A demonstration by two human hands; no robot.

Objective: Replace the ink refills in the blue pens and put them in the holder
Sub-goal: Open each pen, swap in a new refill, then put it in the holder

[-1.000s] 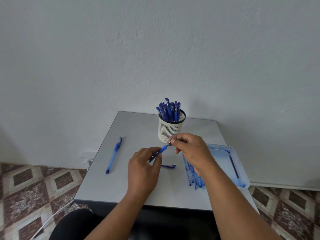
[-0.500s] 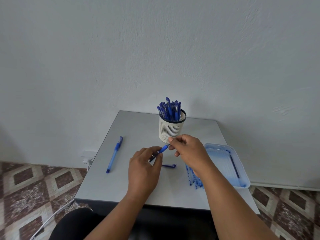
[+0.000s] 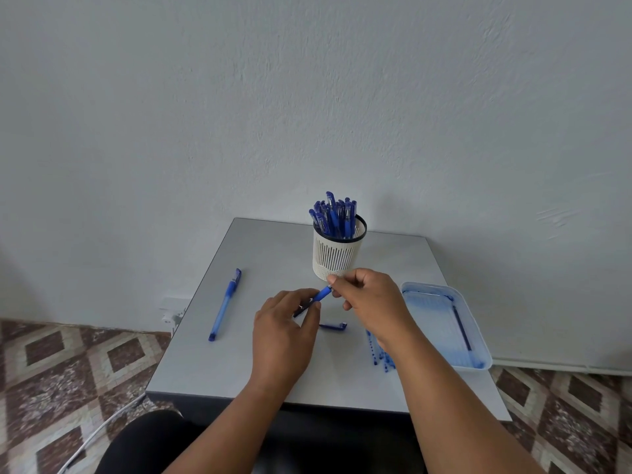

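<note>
My left hand [image 3: 284,331] grips the barrel of a blue pen [image 3: 319,296] above the grey table [image 3: 260,371]. The fingertips of my right hand [image 3: 371,299] pinch the pen's front tip end. A blue pen cap [image 3: 333,326] lies on the table just below the hands. A white slotted holder [image 3: 337,254] filled with several blue pens stands behind the hands. Another capped blue pen [image 3: 225,304] lies at the table's left. Several refills [image 3: 379,354] lie under my right wrist, partly hidden.
A clear blue-tinted tray [image 3: 478,350] sits at the table's right edge with one dark refill [image 3: 461,328] in it. The wall stands close behind the table. Patterned floor tiles lie on both sides, and a white cable [image 3: 99,429] runs on the floor at the left.
Both hands have stayed on the pen almost in place. My right hand's fingers have shifted slightly at the pen's tip end.
</note>
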